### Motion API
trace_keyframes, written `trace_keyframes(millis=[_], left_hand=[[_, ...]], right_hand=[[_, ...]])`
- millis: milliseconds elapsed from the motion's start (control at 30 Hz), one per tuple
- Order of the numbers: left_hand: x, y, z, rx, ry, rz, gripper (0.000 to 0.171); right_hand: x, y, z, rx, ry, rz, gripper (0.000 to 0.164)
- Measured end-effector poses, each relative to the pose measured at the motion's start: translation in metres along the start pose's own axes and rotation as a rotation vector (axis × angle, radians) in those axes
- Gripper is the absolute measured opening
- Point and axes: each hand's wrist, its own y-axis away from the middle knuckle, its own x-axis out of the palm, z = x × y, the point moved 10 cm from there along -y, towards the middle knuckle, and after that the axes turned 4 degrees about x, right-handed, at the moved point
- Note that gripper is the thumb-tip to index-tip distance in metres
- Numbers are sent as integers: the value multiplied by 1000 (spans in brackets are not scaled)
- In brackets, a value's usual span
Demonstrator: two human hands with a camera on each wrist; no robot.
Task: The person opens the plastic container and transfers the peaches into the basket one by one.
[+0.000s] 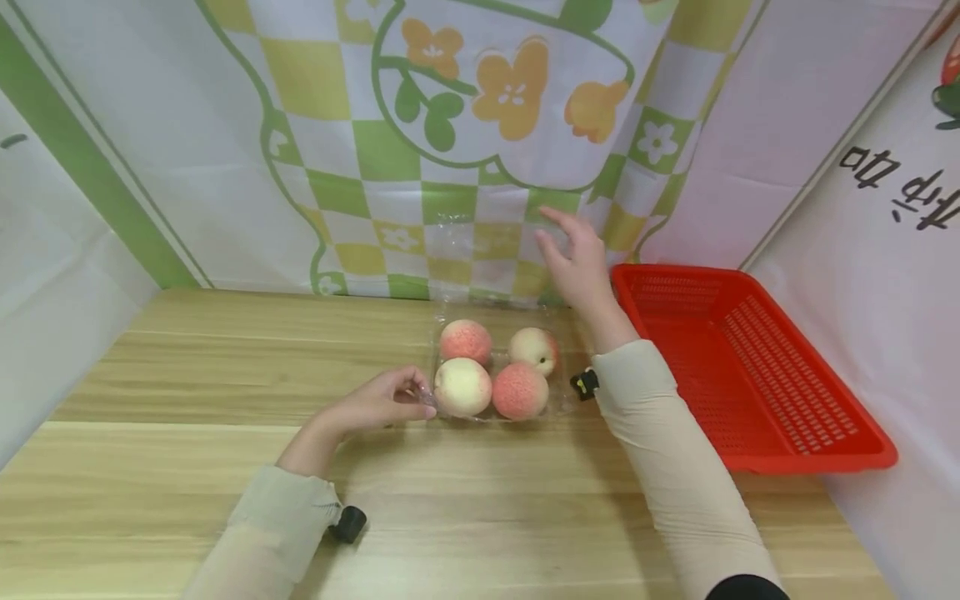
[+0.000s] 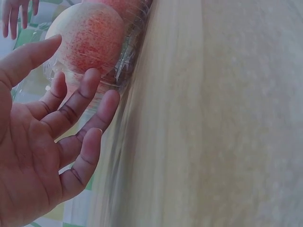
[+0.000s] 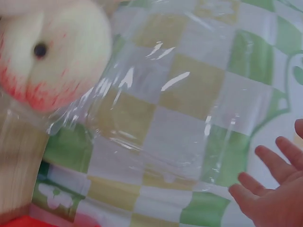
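Several peaches, pale and pink-red, sit in a clear plastic clamshell box (image 1: 561,402) on the table. A pale peach (image 1: 462,387) and a redder peach (image 1: 521,392) lie in front, with a red peach (image 1: 465,340) and a cream peach (image 1: 534,348) behind. The box's clear lid (image 3: 161,94) stands raised against the backdrop. At the box's left front corner is my left hand (image 1: 378,402), its fingers loosely bent and thumb apart in the left wrist view; whether they touch the plastic is unclear. My right hand (image 1: 581,268) is raised beside the lid, fingers spread, holding nothing.
To the right stands a red plastic basket (image 1: 750,462) with perforated sides. A checked, flowered cloth (image 1: 360,167) hangs behind the wooden table (image 1: 187,400). White panels close in both sides.
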Motion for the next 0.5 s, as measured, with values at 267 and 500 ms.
trace_keyframes(millis=[267,500], left_hand=[[-3,-2,4,-15,-13,-10,27],[-5,-3,10,-33,20,-8,28]], right_hand=[[-10,24,-5,100,-256,32,42],[-12,51,-15,156,-334,89,42]])
